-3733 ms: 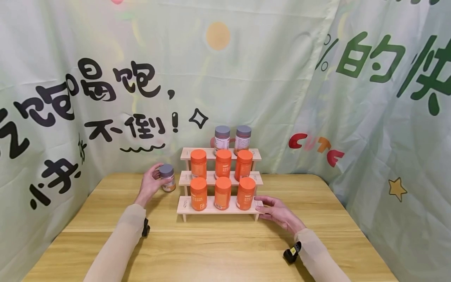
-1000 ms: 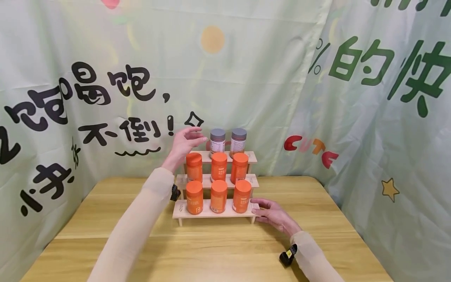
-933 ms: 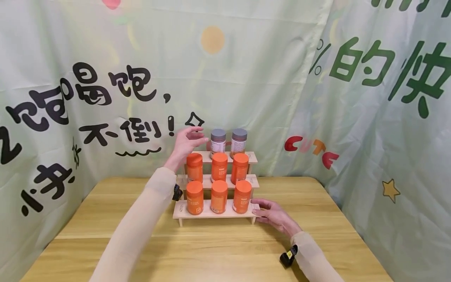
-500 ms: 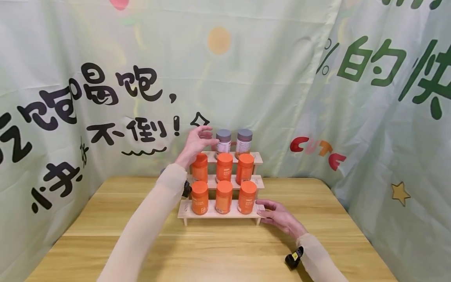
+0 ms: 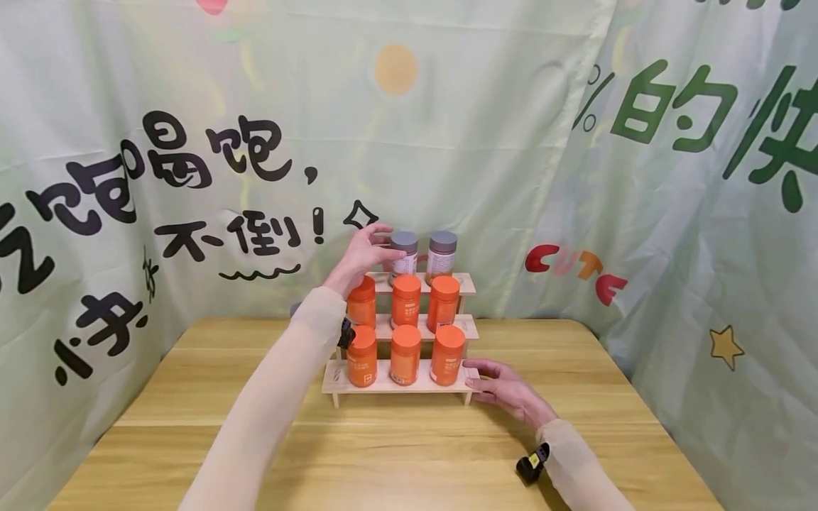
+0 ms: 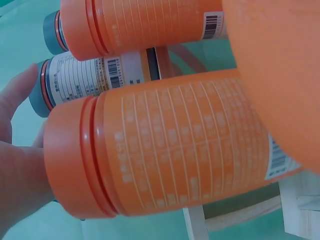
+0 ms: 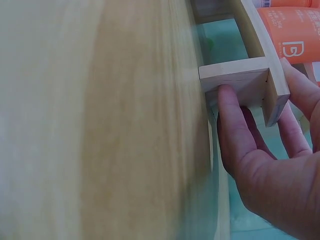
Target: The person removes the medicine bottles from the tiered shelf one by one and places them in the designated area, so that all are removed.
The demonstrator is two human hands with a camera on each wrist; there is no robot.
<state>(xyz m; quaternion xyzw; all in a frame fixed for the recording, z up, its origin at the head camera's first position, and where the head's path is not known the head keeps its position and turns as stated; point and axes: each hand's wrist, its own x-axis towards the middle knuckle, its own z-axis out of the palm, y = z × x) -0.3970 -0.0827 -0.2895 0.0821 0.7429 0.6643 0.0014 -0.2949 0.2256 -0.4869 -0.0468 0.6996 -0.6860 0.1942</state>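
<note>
A three-tier wooden display rack [image 5: 396,385] bears orange jars on its lower two tiers, such as the front right jar [image 5: 446,358]. Two grey-lidded jars stand on the top tier. My left hand [image 5: 363,257] reaches over the rack's left side and holds the left grey-lidded jar [image 5: 405,264] by its lid, thumb in front. In the left wrist view, fingers meet that grey lid [image 6: 39,92] behind an orange jar [image 6: 175,145]. My right hand [image 5: 508,392] grips the bottom tier's right end, thumb above and fingers against the rack leg [image 7: 235,77].
The other grey-lidded jar [image 5: 441,257] stands to the right on the top tier. A third grey lid [image 5: 295,309] peeks out behind my left sleeve, left of the rack. The wooden table [image 5: 409,454] runs back to a printed curtain [image 5: 473,142].
My left hand has let go of the grey-lidded jar left of the rack, risen to the top tier and moved right onto the left jar there. The right hand keeps its place.
</note>
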